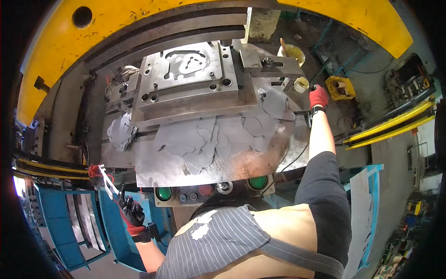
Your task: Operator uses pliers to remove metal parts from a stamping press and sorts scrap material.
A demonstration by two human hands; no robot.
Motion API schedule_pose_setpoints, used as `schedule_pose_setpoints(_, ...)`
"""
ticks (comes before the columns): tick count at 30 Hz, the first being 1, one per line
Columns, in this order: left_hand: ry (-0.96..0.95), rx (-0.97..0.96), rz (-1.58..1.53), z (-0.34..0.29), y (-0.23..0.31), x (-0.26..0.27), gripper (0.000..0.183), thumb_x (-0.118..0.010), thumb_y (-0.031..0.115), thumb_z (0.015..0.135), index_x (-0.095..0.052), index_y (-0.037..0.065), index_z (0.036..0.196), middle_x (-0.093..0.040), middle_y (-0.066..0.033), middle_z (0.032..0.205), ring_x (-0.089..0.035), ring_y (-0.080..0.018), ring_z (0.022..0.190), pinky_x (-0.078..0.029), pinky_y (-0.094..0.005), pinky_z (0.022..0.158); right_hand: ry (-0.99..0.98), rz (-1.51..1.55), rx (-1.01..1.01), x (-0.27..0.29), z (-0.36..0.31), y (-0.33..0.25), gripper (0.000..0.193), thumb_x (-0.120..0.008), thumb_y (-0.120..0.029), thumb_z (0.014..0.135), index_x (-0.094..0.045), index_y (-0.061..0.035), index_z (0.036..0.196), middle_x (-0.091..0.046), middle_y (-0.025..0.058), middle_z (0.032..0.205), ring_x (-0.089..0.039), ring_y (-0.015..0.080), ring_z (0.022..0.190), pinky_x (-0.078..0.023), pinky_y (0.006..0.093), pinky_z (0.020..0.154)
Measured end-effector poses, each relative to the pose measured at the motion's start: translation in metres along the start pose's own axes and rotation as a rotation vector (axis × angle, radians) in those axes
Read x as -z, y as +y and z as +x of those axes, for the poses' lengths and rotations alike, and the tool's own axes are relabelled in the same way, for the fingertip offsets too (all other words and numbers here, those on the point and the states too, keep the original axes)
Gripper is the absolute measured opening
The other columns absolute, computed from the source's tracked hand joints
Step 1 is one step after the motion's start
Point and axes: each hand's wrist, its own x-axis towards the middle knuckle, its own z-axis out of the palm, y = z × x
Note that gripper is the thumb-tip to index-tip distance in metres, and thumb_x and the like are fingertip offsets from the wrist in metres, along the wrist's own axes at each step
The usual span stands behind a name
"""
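Note:
My left hand (132, 214), in a black and red glove, is at the lower left beside the bench. It is closed on a white tong-like tool (108, 182) with two slim arms and red at its far end. Stretched out to the right, my right hand (318, 97) wears a red glove with dark fingertips and looks closed. Next to its fingers is a cream-coloured round piece (301, 85); whether I hold it cannot be made out. Between my hands, flat grey cut metal pieces (204, 139) lie overlapping on the metal plate (153, 176).
A steel die (186, 93) with a curved cutout stands beyond the plate, under the yellow press frame (46, 60). Green buttons (258, 182) sit along the near edge. More grey pieces (121, 132) are stacked at left. A yellow crate (340, 88) and white bucket (293, 53) stand right.

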Motion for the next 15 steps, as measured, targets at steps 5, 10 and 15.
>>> schedule_pose_setpoints(5, -0.063, -0.046, 0.131, 0.019, -0.004, -0.018, 0.045, -0.049, 0.002, 0.080, -0.037, 0.009, 0.123, -0.047, 0.0002, 0.091, -0.046, -0.0040, 0.063, -0.039, -0.0150, 0.050, -0.064, -0.055, -0.038, 0.004, 0.000, 0.027, 0.027, -0.056, -0.022, 0.071, -0.060, -0.0104, 0.095, -0.060, 0.0150, 0.095, -0.057, 0.0310, 0.089, -0.046, 0.0407, 0.074)
schedule_pose_setpoints(10, -0.138, -0.270, 0.283, 0.030, -0.003, -0.031, 0.044, -0.049, 0.003, 0.080, -0.037, 0.009, 0.121, -0.047, -0.0002, 0.097, -0.045, -0.0028, 0.066, -0.039, -0.0145, 0.052, 0.021, 0.064, -0.083, 0.015, -0.010, 0.011, 0.029, -0.063, -0.023, 0.068, -0.060, -0.0104, 0.094, -0.060, 0.0147, 0.094, -0.057, 0.0301, 0.089, -0.046, 0.0403, 0.074)
schedule_pose_setpoints(15, -0.214, -0.276, 0.288, 0.039, -0.019, -0.024, 0.053, -0.044, -0.005, 0.077, -0.032, 0.010, 0.127, -0.047, 0.0013, 0.097, -0.040, 0.0000, 0.061, -0.035, -0.0124, 0.049, 0.037, 0.087, -0.060, 0.023, -0.016, 0.003, 0.023, -0.062, -0.019, 0.068, -0.061, -0.0099, 0.089, -0.061, 0.0153, 0.089, -0.058, 0.0314, 0.086, -0.047, 0.0416, 0.071)
